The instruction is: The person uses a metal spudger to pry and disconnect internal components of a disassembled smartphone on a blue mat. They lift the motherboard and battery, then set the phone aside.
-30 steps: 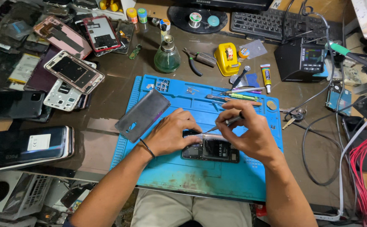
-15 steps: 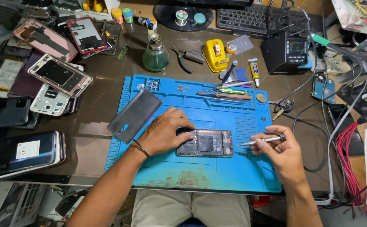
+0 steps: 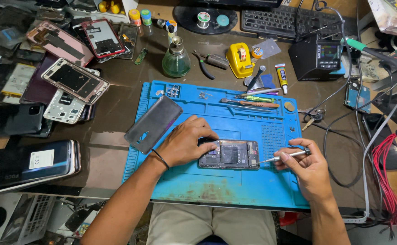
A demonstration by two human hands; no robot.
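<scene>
An opened phone [image 3: 233,154] with its back off lies on a blue work mat [image 3: 225,190]. My left hand [image 3: 185,141] rests on the phone's left end and presses it flat. To the right of the phone, my right hand [image 3: 308,169] holds a thin silver screwdriver [image 3: 284,156]. Its tip points left and meets the phone's right edge. A grey phone back cover [image 3: 153,123] lies tilted on the mat's left part, just beyond my left wrist.
Several phones and frames [image 3: 73,81] are piled at the left. A green glass bottle [image 3: 176,59], pliers [image 3: 207,61], a yellow tool [image 3: 239,59], tweezers and drivers [image 3: 253,100] lie beyond the mat. A black station [image 3: 319,56], cables and red wires [image 3: 384,177] crowd the right.
My right hand has drawn back from over the phone to its right side, screwdriver in hand, and now points the tip at the phone's right edge. The left hand stays on the phone.
</scene>
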